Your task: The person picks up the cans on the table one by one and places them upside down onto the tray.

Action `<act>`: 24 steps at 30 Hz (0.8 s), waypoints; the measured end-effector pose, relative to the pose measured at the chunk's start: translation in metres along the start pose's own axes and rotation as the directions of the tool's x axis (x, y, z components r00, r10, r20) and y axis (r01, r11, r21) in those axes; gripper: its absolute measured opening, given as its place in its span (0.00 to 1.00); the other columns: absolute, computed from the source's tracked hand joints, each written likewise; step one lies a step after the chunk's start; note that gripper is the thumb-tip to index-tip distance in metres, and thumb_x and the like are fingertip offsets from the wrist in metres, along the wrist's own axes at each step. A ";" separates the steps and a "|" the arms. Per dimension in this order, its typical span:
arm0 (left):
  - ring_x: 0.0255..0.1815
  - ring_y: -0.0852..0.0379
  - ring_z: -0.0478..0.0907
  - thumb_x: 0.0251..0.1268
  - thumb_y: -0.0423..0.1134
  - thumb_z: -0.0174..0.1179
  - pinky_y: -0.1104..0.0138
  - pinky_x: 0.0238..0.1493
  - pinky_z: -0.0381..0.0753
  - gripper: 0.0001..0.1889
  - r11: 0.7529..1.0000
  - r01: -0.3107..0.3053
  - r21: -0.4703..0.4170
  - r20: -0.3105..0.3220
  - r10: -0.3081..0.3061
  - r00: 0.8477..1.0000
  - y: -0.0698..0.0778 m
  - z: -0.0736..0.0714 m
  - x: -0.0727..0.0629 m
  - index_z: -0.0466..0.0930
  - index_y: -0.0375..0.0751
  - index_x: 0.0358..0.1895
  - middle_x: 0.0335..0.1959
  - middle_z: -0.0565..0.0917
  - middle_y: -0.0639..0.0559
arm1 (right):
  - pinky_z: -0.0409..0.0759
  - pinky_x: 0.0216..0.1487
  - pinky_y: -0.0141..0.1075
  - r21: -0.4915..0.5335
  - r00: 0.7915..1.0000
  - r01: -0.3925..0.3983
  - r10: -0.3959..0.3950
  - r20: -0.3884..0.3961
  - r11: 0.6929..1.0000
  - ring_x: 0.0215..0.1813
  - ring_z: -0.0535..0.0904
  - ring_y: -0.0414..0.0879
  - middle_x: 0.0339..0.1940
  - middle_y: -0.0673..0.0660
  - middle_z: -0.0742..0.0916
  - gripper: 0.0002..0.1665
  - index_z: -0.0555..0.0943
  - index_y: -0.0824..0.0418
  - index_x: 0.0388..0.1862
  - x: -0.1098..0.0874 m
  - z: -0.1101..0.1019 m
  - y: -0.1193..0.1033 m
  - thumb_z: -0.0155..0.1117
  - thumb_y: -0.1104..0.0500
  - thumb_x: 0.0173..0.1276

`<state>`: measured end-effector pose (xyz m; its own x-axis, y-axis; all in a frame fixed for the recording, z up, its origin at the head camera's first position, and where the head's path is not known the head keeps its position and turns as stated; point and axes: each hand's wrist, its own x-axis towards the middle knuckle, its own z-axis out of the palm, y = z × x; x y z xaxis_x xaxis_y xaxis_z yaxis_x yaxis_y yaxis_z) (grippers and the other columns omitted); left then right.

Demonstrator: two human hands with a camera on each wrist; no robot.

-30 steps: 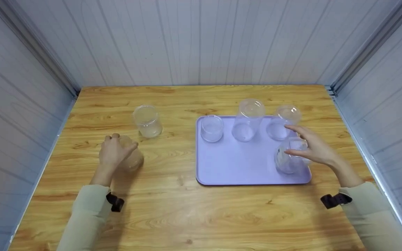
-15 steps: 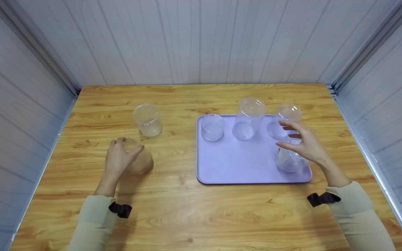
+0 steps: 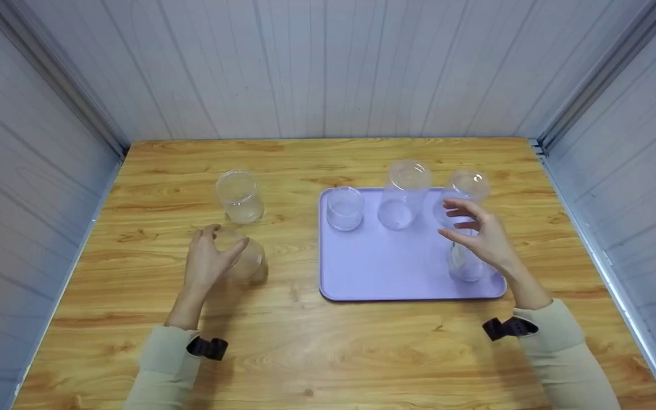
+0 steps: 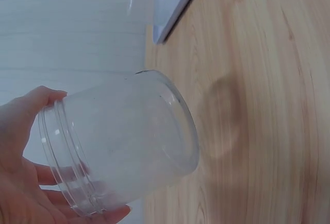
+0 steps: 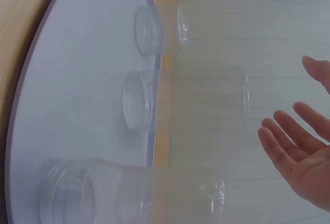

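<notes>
My left hand [image 3: 209, 262] grips a clear plastic jar [image 4: 129, 136] around its threaded rim, thumb on one side and fingers on the other. The jar is tilted and hangs above the wooden table, its shadow on the wood beneath. My right hand [image 3: 484, 239], fingers spread and slightly bent, hovers with nothing in it over the right part of the lilac tray [image 3: 385, 267]. Just below it stands a clear jar [image 3: 464, 266] at the tray's front right, partly hidden by the hand. Behind that is another clear jar [image 3: 469, 185], also partly covered.
Along the tray's back edge stand a short clear jar [image 3: 345, 212] and a tall clear jar [image 3: 406, 191]. One more clear jar [image 3: 241, 196] stands on the table [image 3: 305, 347], left of the tray and behind my left hand. Panelled walls [image 3: 328, 68] enclose the back and sides.
My left hand has carried its jar to the right, toward the tray. The right hand has drifted left and slightly up, away from the front right jar. The other jars stay put.
</notes>
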<state>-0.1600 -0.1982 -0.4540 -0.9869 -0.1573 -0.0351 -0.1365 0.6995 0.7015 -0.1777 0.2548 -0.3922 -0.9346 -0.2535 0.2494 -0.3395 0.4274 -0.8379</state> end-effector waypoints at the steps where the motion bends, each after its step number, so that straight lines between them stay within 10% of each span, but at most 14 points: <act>1: 0.51 0.35 0.65 0.51 0.59 0.58 0.47 0.49 0.67 0.42 1.000 0.001 -0.006 0.001 -0.001 1.000 0.002 0.001 -0.001 0.62 0.24 0.57 0.51 0.66 0.29 | 0.76 0.45 0.37 0.002 1.000 -0.003 0.003 0.002 1.000 0.47 0.74 0.45 0.49 0.63 0.78 0.28 0.71 0.72 0.53 0.000 0.002 0.000 0.66 0.70 0.51; 13: 0.49 0.42 0.66 0.49 0.60 0.59 0.52 0.45 0.69 0.39 0.994 -0.036 -0.103 -0.031 0.033 0.999 0.019 0.015 -0.006 0.64 0.30 0.56 0.49 0.69 0.35 | 0.75 0.45 0.41 0.164 1.000 0.007 -0.004 -0.019 0.986 0.50 0.70 0.65 0.50 0.71 0.76 0.27 0.69 0.77 0.53 0.002 0.018 0.001 0.63 0.75 0.51; 24: 0.44 0.45 0.69 0.52 0.57 0.58 0.55 0.44 0.70 0.34 0.971 -0.133 -0.201 -0.091 0.116 0.989 0.031 0.033 -0.008 0.66 0.31 0.52 0.45 0.71 0.39 | 0.76 0.43 0.36 0.234 1.000 0.012 -0.011 -0.006 0.972 0.49 0.72 0.60 0.49 0.68 0.76 0.28 0.68 0.77 0.53 0.000 0.031 0.005 0.62 0.76 0.51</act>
<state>-0.1590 -0.1522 -0.4560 -0.9841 -0.1379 0.1117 0.0157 0.5594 0.8287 -0.1758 0.2299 -0.4118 -0.9315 -0.2528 0.2615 -0.3165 0.2092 -0.9252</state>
